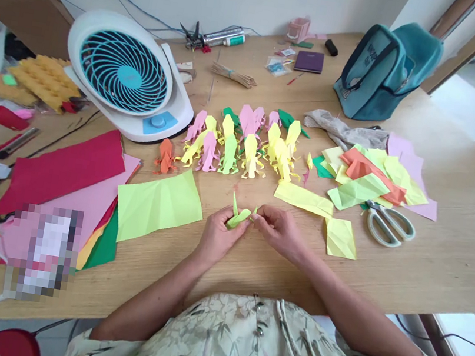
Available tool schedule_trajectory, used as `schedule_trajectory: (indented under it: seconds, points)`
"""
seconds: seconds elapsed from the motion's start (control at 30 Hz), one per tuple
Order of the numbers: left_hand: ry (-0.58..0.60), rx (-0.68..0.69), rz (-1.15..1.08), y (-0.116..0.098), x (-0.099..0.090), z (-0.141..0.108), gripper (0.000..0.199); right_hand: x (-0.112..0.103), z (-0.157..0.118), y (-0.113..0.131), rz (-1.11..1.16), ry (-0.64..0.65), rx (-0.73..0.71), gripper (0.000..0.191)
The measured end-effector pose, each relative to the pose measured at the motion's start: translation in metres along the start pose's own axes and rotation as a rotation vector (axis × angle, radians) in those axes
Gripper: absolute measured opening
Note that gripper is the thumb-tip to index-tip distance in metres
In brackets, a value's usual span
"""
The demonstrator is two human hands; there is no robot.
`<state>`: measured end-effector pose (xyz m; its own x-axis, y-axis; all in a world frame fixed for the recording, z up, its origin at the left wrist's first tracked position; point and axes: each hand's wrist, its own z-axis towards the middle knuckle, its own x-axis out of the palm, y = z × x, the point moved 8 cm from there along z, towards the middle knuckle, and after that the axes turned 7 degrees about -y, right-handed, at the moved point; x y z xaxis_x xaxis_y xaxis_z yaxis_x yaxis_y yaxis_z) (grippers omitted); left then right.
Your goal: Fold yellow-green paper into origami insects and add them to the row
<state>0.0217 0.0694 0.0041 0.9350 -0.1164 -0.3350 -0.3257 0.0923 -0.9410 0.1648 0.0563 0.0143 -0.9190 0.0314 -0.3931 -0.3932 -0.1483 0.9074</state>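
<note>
Shirt (pixel 234 344), left hand (pixel 218 236) and right hand (pixel 278 229) pinching green origami (pixel 239 219), slanting away rightward

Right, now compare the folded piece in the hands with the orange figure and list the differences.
The folded piece is light green; the orange figure is reddish orange. The folded piece is held in the left hand and right hand, while the orange figure rests on the table. Both are folded paper with thin parts sticking out.
</note>
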Motion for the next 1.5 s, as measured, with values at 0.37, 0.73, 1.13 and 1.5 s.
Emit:
schedule_trajectory:
  seconds: [0.37, 0.73, 1.13, 1.5]
  points:
    - [0.07, -0.392, -0.399, 0.019, 0.013, -0.003, 0.036, -0.016, -0.009, 0.044, -0.406, -0.114, -0.691, 0.017]
    - [0.103, -0.41, -0.444, 0.016, 0.016, -0.004, 0.031, -0.019, -0.011, 0.044, -0.343, -0.089, -0.708, 0.017]
    - [0.15, -0.365, -0.417, 0.015, 0.018, -0.005, 0.025, -0.016, -0.011, 0.048, -0.429, 0.007, -0.779, 0.016]
    - [0.005, -0.125, -0.191, 0.013, 0.004, 0.0, 0.019, -0.012, -0.003, 0.034, -0.067, -0.001, -0.446, 0.013]
